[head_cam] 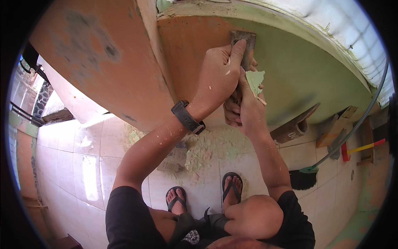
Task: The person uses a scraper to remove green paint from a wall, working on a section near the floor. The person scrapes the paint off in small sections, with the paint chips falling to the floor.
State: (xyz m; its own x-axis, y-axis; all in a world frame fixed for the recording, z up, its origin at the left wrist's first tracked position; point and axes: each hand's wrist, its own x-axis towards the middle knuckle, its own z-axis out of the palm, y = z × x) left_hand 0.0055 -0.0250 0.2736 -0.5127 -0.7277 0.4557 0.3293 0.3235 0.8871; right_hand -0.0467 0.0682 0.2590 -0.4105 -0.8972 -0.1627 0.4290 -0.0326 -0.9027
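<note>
Both my hands are on a worn flat metal scraper [248, 51], whose broad edge lies against the wall where orange surface [189, 40] meets green paint [289, 62]. My left hand [222, 67], above a black wristwatch [188, 116], presses its thumb on the blade. Below it, my right hand [248, 104] is closed around the tool's lower part, which is mostly hidden by the fingers. A loose flake of green paint [255, 81] rests on my right hand. Small chips cling to both forearms.
Paint chips [211, 152] and a sheet of sandpaper [174, 158] lie on the tiled floor by my sandalled feet. To the right are a brown pipe piece [289, 130], a wooden block [329, 133], a black-bristled broom [303, 180] and a red-and-yellow tool [357, 149].
</note>
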